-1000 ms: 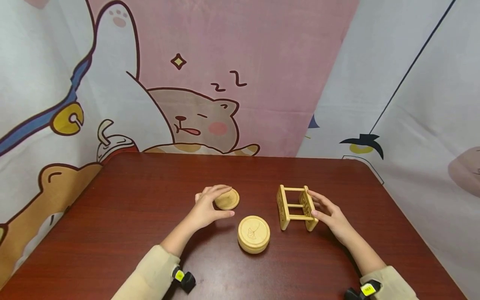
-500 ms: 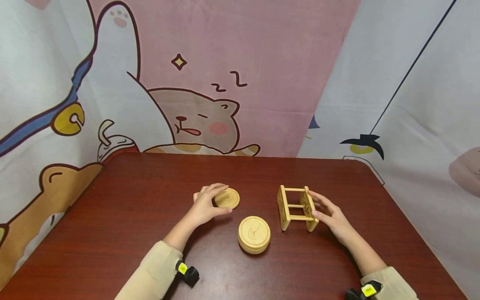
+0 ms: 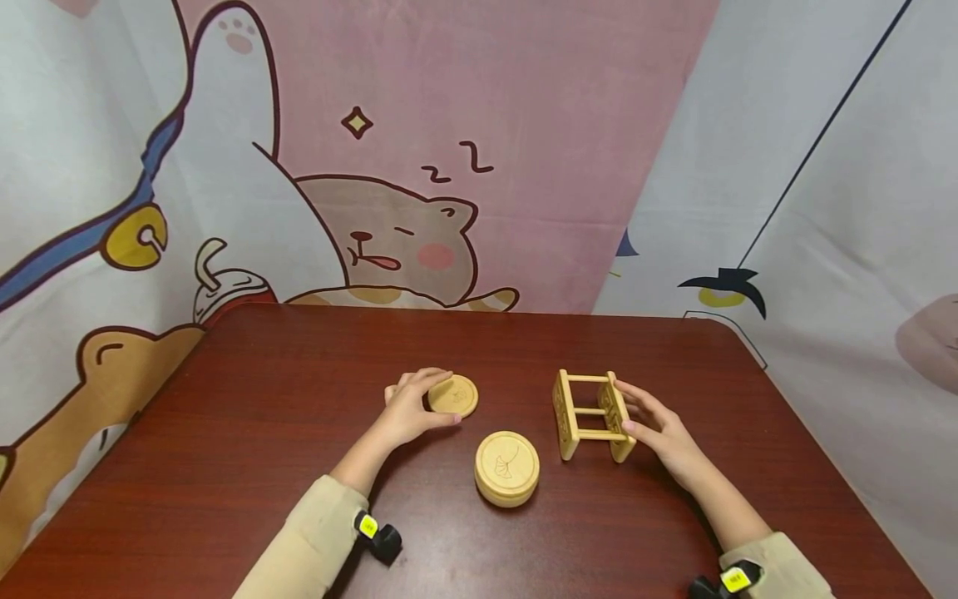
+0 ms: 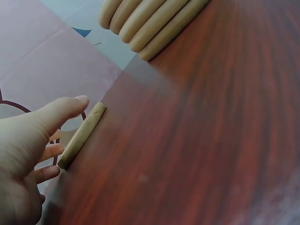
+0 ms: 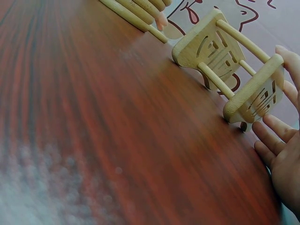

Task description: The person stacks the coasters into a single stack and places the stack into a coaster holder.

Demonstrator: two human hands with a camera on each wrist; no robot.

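A single round wooden coaster [image 3: 458, 396] lies flat on the table, left of the middle. My left hand [image 3: 407, 412] is around its left side, thumb and fingers spread, the fingertips close to its rim; whether they touch it I cannot tell. Nearer to me stands a stack of wooden coasters [image 3: 506, 467], the top one marked with a leaf-like drawing. To the right is a wooden coaster rack [image 3: 591, 411], two cut-out side panels joined by rods, with no coasters in it. My right hand [image 5: 286, 154] rests its extended fingers against the rack's right panel.
The dark red wooden table [image 3: 262, 466] runs back to a cartoon-printed cloth [image 3: 561, 150] hanging behind it. Black wrist cameras sit on both sleeves. The stack stands between my two forearms.
My left hand has drawn back slightly to the left, so more of the single coaster shows. The right hand, the rack and the stack have stayed in place.
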